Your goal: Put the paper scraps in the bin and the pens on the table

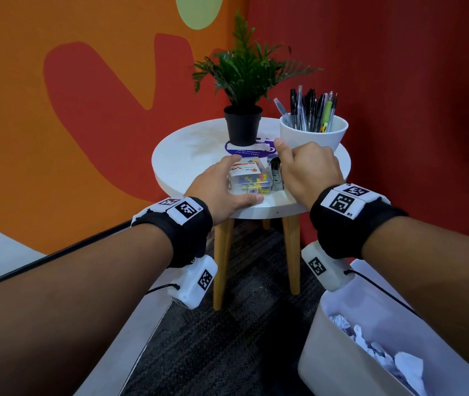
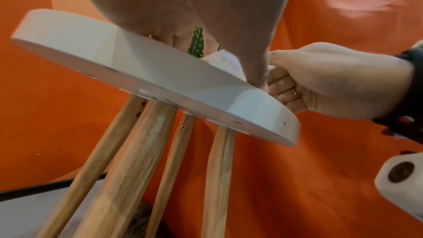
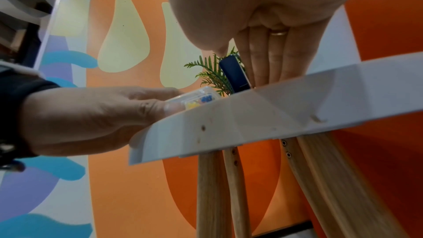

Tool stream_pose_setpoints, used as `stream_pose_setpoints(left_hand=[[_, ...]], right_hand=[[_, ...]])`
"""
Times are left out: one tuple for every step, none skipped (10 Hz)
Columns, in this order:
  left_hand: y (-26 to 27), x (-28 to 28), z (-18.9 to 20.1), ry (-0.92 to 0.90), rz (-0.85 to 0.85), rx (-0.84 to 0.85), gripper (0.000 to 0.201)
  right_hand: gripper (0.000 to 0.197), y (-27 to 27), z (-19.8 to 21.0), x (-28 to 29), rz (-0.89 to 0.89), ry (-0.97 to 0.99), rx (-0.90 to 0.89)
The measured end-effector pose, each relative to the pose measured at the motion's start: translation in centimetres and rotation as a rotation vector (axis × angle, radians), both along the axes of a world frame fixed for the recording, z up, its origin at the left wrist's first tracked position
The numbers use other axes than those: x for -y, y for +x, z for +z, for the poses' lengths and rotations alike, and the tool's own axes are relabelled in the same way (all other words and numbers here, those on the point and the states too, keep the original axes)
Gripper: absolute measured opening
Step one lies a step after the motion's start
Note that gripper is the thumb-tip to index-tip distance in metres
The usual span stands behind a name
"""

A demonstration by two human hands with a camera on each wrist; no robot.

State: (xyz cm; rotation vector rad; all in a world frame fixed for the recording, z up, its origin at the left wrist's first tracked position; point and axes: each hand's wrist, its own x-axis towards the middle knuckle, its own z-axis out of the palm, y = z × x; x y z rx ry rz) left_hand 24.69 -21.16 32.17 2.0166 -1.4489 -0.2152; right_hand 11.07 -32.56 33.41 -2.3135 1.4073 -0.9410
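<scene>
Fingers of the left hand clasp the clear pin box on the round table; the right hand curls, seemingly around a dark stapler that only the right wrist view shows clearly. Behind the box stand the plant and the white cup of pens. Right of the table, paper scraps fill the bin.

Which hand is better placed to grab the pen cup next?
Right. The right hand sits just in front of the white pen cup, by the stapler. The left hand is farther off and holds the pin box.
</scene>
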Motion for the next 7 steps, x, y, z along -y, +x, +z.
stream_pose_setpoints(left_hand=[[0.1,0.0,-0.2,-0.011,0.002,0.001,0.085],[0.2,0.0,-0.5,-0.024,0.006,-0.004,0.086],[0.4,-0.3,-0.7,-0.046,0.000,-0.017,0.086],[0.6,-1.0,-1.2,-0.054,-0.011,0.004,0.082],[0.6,-1.7,-1.4,-0.054,-0.029,0.040,0.076],[0.5,-2.7,-1.3,-0.031,-0.071,0.030,0.069],[0.5,-3.7,-1.0,-0.011,-0.089,0.035,0.067]], right_hand=[[0.070,-0.1,-0.1,0.0,0.018,-0.020,0.009],[0.068,-0.7,-0.1,-0.4,0.046,-0.025,0.066],[0.060,-1.9,-0.4,-1.0,0.045,-0.048,0.123],[0.053,-2.9,-0.9,-1.6,0.065,-0.037,0.184],[0.047,-3.4,-1.2,-2.0,0.096,-0.042,0.195],[0.048,-3.5,-0.7,-2.7,0.115,-0.066,0.145],[0.044,-3.2,-0.3,-3.5,0.092,-0.061,0.116]])
